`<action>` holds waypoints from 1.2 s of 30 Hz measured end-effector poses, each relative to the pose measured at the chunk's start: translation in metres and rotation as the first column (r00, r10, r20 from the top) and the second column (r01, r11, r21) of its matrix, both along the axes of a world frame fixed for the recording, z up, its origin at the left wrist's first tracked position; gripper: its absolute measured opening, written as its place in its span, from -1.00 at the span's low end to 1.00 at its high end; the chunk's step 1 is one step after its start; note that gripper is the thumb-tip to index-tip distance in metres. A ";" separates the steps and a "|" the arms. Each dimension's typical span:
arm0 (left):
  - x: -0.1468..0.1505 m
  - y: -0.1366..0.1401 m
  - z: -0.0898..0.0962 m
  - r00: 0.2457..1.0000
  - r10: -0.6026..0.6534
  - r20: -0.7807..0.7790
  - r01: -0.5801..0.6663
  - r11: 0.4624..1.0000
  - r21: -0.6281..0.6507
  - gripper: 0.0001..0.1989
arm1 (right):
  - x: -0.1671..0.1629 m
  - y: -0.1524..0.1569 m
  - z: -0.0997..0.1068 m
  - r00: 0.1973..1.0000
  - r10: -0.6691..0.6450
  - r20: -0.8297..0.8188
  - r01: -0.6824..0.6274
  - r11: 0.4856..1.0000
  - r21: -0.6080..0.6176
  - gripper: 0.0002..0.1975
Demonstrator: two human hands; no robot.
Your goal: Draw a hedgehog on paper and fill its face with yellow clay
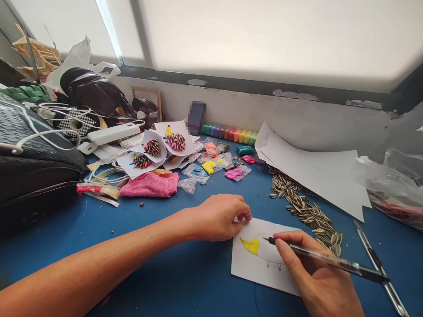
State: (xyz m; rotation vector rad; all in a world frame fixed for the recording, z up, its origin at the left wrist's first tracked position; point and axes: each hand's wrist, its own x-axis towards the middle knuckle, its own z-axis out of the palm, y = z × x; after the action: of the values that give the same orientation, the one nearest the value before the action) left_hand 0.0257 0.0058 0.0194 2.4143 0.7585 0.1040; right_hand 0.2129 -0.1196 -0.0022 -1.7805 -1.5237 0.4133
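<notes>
My right hand (319,268) is closed round a black pen (330,259), its tip at the drawn outline on a small sheet of white paper (244,262). On that sheet is an animal outline with short legs, and its pointed head is filled with yellow clay (253,246). The curled fingers of my left hand (224,218) hold the paper at its upper left corner. Striped sunflower seeds (307,211) lie in a long heap just beyond my right hand.
Finished paper animals covered in seeds (176,141) lie behind a pink cloth (150,184). Bags of coloured clay (209,167) lie at the middle back, near a row of clay tubs (231,134). White sheets (307,171) and a metal cutter (393,290) are at right. A black bag (36,176) stands left.
</notes>
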 end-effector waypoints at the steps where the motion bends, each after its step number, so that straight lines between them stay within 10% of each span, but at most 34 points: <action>1: 0.000 0.000 0.001 1.000 0.001 -0.003 -0.001 1.000 -0.003 -0.74 | 0.000 0.000 0.000 1.000 -0.013 0.001 0.013 1.000 -0.006 -0.74; 12: -0.001 -0.001 0.009 0.999 0.010 -0.051 -0.013 0.998 -0.059 -0.68 | -0.014 -0.008 0.001 0.986 -0.159 -0.053 0.159 0.987 0.006 -0.67; 36: 0.000 -0.002 0.009 0.999 0.018 -0.044 -0.022 0.997 -0.081 -0.69 | -0.011 -0.005 -0.002 0.998 -0.019 0.052 0.019 1.000 0.008 -0.67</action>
State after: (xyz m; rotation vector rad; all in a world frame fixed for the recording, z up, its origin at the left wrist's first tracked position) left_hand 0.0252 0.0033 0.0286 2.3393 0.7913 0.0282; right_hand 0.2023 -0.1250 -0.0046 -1.8117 -1.5410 0.3542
